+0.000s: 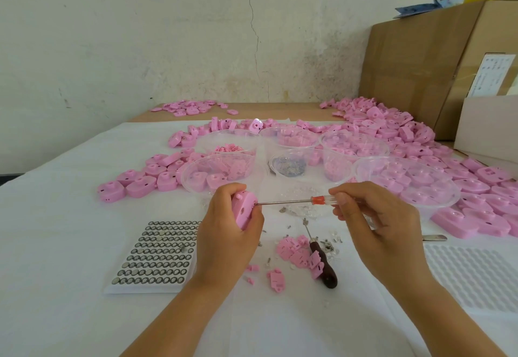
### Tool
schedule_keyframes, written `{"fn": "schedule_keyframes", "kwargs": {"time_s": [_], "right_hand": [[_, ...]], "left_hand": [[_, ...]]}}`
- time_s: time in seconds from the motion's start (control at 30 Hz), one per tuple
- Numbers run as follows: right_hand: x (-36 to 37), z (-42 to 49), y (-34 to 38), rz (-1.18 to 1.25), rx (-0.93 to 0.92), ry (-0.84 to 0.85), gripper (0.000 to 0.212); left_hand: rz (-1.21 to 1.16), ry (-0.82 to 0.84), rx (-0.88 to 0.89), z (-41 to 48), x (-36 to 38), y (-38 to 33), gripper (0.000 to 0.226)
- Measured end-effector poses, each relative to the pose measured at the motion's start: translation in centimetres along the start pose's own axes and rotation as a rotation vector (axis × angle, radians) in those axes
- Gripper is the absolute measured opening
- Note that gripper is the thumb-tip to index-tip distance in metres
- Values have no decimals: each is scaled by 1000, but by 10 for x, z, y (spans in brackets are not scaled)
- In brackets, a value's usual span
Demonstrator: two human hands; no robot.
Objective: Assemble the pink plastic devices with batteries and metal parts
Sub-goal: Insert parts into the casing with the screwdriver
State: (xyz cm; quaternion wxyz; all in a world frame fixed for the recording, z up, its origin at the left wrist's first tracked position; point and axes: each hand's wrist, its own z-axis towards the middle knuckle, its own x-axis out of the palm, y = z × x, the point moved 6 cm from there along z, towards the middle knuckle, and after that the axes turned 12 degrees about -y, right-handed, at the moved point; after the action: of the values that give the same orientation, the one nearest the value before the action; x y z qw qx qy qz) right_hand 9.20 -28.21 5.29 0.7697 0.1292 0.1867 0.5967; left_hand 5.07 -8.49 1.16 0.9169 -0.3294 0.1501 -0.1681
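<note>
My left hand (224, 233) grips a pink plastic device (244, 212), held on edge above the table. In my right hand (372, 216) is a small screwdriver (297, 202) with an orange collar and clear handle. Its metal tip touches the device's right side. A tray of button batteries (157, 250) lies to the left of my left wrist. Small metal parts (328, 244) and loose pink covers (294, 253) are scattered on the white sheet between my hands.
A second screwdriver with a dark handle (325, 269) lies near the pink covers. Clear plastic bowls (221, 171) of parts stand behind my hands. Heaps of pink devices (392, 138) spread to the right and back. Cardboard boxes (420, 71) stand at right. A white honeycomb tray (473, 275) lies at right.
</note>
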Motion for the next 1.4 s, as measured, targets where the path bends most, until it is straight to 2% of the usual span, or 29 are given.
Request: {"fn": "schedule_keyframes", "kwargs": {"time_s": [0.13, 0.2, 0.27, 0.33, 0.43, 0.5, 0.63, 0.73, 0.8, 0.9, 0.97, 1.03, 1.13, 1.2, 1.23, 1.3, 1.4], "right_hand": [[11, -6, 5, -53, -152, 140, 7], [16, -10, 3, -93, -150, 180, 9], [18, -11, -4, -137, -7, 193, 19], [24, -15, -16, -128, 252, 267, 33], [36, -33, -28, 75, 548, 469, 24], [37, -34, -28, 122, 548, 527, 10], [25, -19, -26, 48, 405, 357, 19], [25, -19, -25, 53, 435, 372, 16], [28, -20, -27, 85, 524, 409, 13], [33, -32, -35, 245, 849, 473, 41], [38, -42, -35, 320, 1023, 536, 50], [42, -47, -33, 323, 1005, 568, 36], [39, -35, -24, 190, 643, 549, 5], [31, -26, -21, 51, 377, 438, 15], [27, -24, -18, 7, 306, 383, 20], [25, -23, -17, -5, 335, 331, 20], [32, -35, -33, 180, 762, 366, 35]], "left_hand": [[15, -21, 13, 1, -2, -1, 32], [39, -30, 43, 1, -3, -3, 33], [65, -37, 82, 1, -4, -6, 33], [77, -36, 99, 1, -5, -9, 33], [107, -68, 118, 5, -9, -9, 33], [119, -79, 123, 7, -11, -9, 33], [130, -28, 181, 5, -9, -11, 33], [150, -26, 244, 5, -10, -13, 32], [155, -31, 266, 5, -11, -13, 31], [150, -31, 293, 4, -10, -14, 32], [150, -39, 286, 4, -9, -14, 34], [146, -55, 242, 6, -10, -12, 35], [156, -55, 218, 8, -10, -10, 38], [166, -37, 245, 8, -8, -10, 35], [167, -28, 253, 7, -7, -9, 32], [152, -19, 260, 6, -6, -9, 28], [123, -42, 284, 4, -6, -10, 25]]}}
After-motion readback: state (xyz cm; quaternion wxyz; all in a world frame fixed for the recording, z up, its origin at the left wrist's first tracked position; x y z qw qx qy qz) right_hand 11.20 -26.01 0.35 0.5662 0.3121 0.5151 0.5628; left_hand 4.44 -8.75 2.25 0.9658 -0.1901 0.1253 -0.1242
